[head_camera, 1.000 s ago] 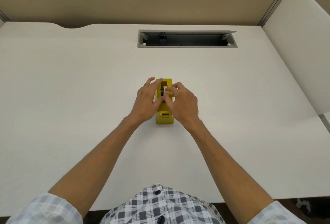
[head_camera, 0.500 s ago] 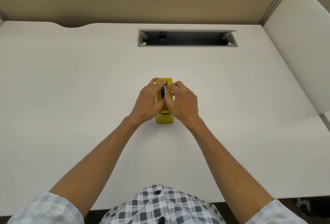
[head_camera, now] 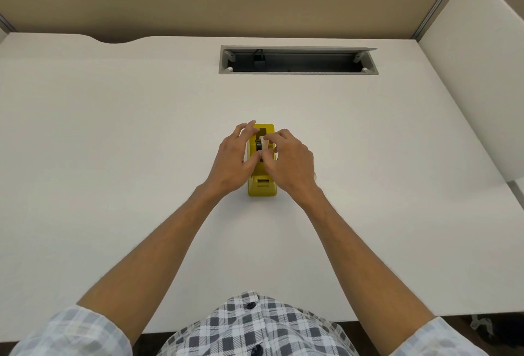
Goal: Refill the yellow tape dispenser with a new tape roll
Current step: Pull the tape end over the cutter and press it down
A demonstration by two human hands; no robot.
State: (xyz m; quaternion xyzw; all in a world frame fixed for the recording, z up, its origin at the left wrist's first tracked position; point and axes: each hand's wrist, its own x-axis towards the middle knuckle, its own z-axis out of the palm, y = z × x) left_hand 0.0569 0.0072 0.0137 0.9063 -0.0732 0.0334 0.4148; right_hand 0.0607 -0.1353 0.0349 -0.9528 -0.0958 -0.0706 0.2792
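The yellow tape dispenser (head_camera: 262,189) stands in the middle of the white desk (head_camera: 113,143), its cutter end toward me. A whitish tape roll (head_camera: 264,144) on a black core sits in its open slot. My right hand (head_camera: 289,161) pinches the roll from the right between thumb and fingertips. My left hand (head_camera: 234,161) rests against the dispenser's left side, thumb at the slot and fingers spread along the top edge. Both hands hide most of the dispenser's middle.
A grey cable tray opening (head_camera: 297,60) with a black plug inside is cut into the desk at the back. A white partition (head_camera: 482,72) stands at the right edge and a tan wall panel behind.
The left fingers have spread and shifted slightly outward along the dispenser's left side. The right fingertips have settled onto the roll in the slot. The dispenser has not moved.
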